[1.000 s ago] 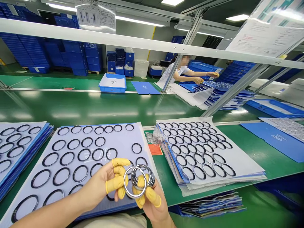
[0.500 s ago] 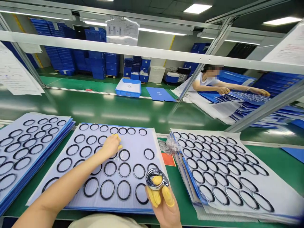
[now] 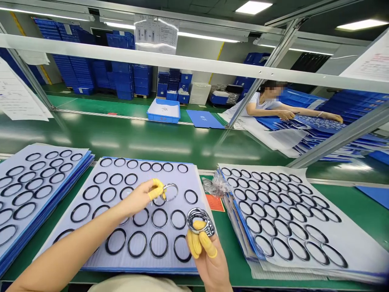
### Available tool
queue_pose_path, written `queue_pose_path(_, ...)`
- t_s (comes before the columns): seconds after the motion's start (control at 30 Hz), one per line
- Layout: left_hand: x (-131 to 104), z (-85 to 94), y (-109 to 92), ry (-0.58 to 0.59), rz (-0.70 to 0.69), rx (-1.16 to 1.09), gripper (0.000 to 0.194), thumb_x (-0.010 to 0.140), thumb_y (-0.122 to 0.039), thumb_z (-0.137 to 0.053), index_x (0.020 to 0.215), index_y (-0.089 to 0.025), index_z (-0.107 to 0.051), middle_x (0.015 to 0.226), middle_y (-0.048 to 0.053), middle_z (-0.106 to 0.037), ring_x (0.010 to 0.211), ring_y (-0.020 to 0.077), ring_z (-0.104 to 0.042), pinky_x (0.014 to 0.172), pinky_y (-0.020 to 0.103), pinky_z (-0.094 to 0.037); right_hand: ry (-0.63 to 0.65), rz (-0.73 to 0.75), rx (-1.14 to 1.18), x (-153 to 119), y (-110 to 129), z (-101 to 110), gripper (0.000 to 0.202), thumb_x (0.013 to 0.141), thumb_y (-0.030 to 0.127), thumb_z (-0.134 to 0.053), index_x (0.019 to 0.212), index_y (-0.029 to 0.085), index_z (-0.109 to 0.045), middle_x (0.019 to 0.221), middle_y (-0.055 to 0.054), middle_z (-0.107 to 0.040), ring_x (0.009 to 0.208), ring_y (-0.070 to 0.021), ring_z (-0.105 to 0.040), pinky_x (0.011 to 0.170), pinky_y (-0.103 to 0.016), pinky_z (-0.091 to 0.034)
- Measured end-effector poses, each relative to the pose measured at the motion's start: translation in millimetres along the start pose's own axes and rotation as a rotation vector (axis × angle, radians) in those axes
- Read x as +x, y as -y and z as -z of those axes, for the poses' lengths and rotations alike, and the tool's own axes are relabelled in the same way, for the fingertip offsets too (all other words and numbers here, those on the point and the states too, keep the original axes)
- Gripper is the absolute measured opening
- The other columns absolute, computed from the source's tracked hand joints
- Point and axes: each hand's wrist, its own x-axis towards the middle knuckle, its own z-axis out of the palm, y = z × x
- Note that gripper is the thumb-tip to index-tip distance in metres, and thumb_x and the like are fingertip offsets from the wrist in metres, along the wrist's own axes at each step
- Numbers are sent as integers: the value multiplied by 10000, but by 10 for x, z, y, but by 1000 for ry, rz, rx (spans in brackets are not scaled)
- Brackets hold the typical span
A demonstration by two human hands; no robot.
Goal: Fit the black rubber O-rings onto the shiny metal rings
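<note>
My left hand [image 3: 148, 191] pinches a shiny ring [image 3: 170, 192] between yellow-covered fingertips, holding it tilted over the middle sheet. My right hand [image 3: 206, 247], also with yellow finger covers, is closed on a bundle of similar rings [image 3: 198, 219] near the sheet's right edge. Beneath both hands lies the white-covered middle sheet [image 3: 179, 180], with dark-rimmed rings laid out in rows. One of these rings [image 3: 191, 196] lies just right of the ring in my left hand. Part of a ring lying under my left fingertips is hidden.
Stacked sheets bearing rings stand at left [image 3: 73, 162] and right [image 3: 358, 239]. A crumpled plastic bag [image 3: 217, 184] and red card [image 3: 215, 202] lie between stacks. A metal crossbar [image 3: 182, 65] spans ahead. Beyond are a blue tray [image 3: 163, 111] and a co-worker [image 3: 270, 105] handling sheets.
My left hand has moved right and slightly nearer, and a ring now shows raised in its fingers. My right hand's bundle has tilted a little, its rings fanning apart.
</note>
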Motion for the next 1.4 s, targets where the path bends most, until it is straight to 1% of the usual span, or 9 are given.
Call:
queue_pose_path(0.13, -288, -162, -295, 93, 4, -363, 310, 880, -466, -491, 808, -166, -525, 782, 37, -598, 692, 148, -563, 671, 272, -475, 12, -13, 4, 6, -72, -15, 269, 796, 381, -702, 640, 186, -601, 447, 39, -477, 418, -91, -379, 446, -227, -312)
queue_pose_path(0.23, -372, -250, -371, 150, 116, -729, 295, 782, -422, -685, 762, -151, -568, 728, 12, -585, 638, 115, -531, 626, 228, -445, 86, 17, -26, -25, -110, -22, 271, 792, 422, -688, 685, 181, -627, 424, 35, -485, 381, -85, -359, 406, -213, -295)
queue_pose_path(0.3, -388, -291, -390, 169, 187, -840, 282, 750, -386, -741, 747, -141, -600, 708, 5, -591, 607, 99, -529, 600, 210, -436, 133, 31, -50, -56, -112, -31, 294, 782, 446, -686, 676, 178, -626, 414, 28, -486, 369, -87, -352, 392, -216, -304)
queue_pose_path(0.43, -408, -345, -421, 183, 236, -882, 323, 720, -417, -775, 738, -136, -617, 674, -4, -602, 546, 80, -528, 565, 197, -435, 129, 37, -89, -98, -91, -68, 323, 736, 493, -710, 735, 175, -654, 404, 33, -477, 341, -81, -327, 349, -205, -289)
queue_pose_path(0.83, -440, -390, -302, 155, 157, -865, 313, 770, -384, -747, 960, -167, -626, 703, -6, -619, 566, 88, -559, 521, 183, -436, 111, -33, -105, -164, -47, -128, 358, 668, 531, -750, 763, 194, -678, 481, -9, -537, 380, -124, -434, 382, -254, -353)
queue_pose_path(1.0, -428, -389, -290, 153, 119, -849, 273, 801, -364, -719, 975, -176, -624, 697, -7, -617, 576, 93, -555, 524, 185, -440, 181, -57, -75, -155, -58, -140, 358, 668, 537, -734, 743, 192, -672, 493, -9, -525, 351, -101, -389, 371, -248, -336)
queue_pose_path(1.13, -442, -394, -280, 156, 116, -817, 256, 812, -353, -703, 972, -173, -618, 690, -6, -608, 566, 93, -542, 517, 188, -436, 234, -78, 5, -136, -24, -233, 332, 660, 504, -747, 809, 214, -685, 591, -30, -578, 388, -101, -391, 376, -239, -342)
queue_pose_path(1.27, -444, -391, -274, 158, 79, -678, 262, 857, -371, -627, 1017, -167, -586, 709, -10, -592, 534, 87, -532, 518, 203, -449, 261, -141, 67, -120, -31, -271, 313, 648, 485, -771, 748, 201, -683, 548, -4, -545, 361, -71, -319, 367, -220, -297)
queue_pose_path(1.4, -264, -243, -125, 83, -97, 185, 225, 925, -253, -510, 1131, -177, -560, 892, 39, -646, 754, 150, -631, 715, 283, -530, 164, -166, 148, -128, -101, -150, 342, 608, 473, -815, 780, 207, -687, 491, 35, -501, 381, -69, -332, 394, -202, -296)
